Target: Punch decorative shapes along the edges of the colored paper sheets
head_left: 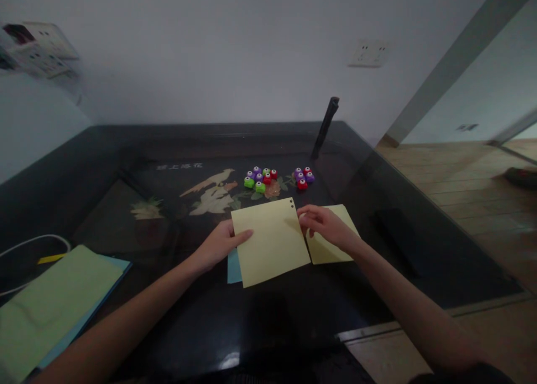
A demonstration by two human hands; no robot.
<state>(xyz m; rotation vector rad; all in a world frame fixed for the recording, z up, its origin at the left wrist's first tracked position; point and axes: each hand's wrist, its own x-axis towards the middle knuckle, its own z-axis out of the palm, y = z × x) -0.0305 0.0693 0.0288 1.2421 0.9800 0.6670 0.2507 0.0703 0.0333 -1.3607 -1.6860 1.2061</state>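
Note:
My left hand [221, 243] grips a pale yellow paper sheet [272, 244] by its left edge, thumb on top and fingers behind. Two small dark star shapes mark the sheet's upper right corner. Beside its right edge, my right hand [325, 224] hovers with loosely bent fingers, nothing visible in them. Under that hand lies more yellow paper [335, 252] on the table. A blue sheet [234, 267] peeks out beneath the held sheet on the left. Beyond the papers sit two groups of small red, purple and green pieces [260, 178] with white tops and dark dots.
The glossy black table [188, 328] carries a bird-and-flower picture. At the left are green paper [59, 300] over blue sheets, a white cable [46, 236] and a yellow strip [51, 258]. A black upright post [325, 127] stands at the back right, before the wall.

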